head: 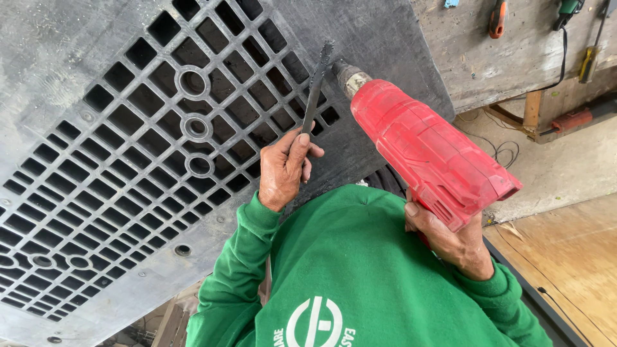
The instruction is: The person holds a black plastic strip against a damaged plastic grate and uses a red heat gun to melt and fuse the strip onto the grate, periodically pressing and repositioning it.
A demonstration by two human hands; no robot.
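- Two things are in hand at once: a thin black plastic strip (315, 87) and a red heat gun (427, 148).
- Held low down, the strip is pinched between thumb and fingers of the left hand (284, 170), which is clenched on its bottom end; most of its length rises free above the grip, tilted slightly right, and its top end lies against the dark panel.
- Close to the strip's upper end sits the heat gun's grey metal nozzle (348, 77), just beside it; whether the two touch cannot be told.
- Lower right, the right hand (453, 241) is closed round the gun's handle, the thumb lying on the red casing near the rear vents; the gun's body slants up and left from that grip toward the strip.
- Behind both tools stands a large black plastic grid panel (128, 148), a lattice of square openings with several round bosses set in a line near its middle.
- Both arms wear the green sleeves of a green sweatshirt (347, 270) with a white emblem on its front, filling the lower middle of the view.
- At upper right a rough wooden workbench (508, 58) carries hand tools, among them one with an orange handle (497, 18), and a black cable hangs down from it.
- Plywood sheeting (572, 257) lies at lower right, beside a pale concrete floor (559, 167).
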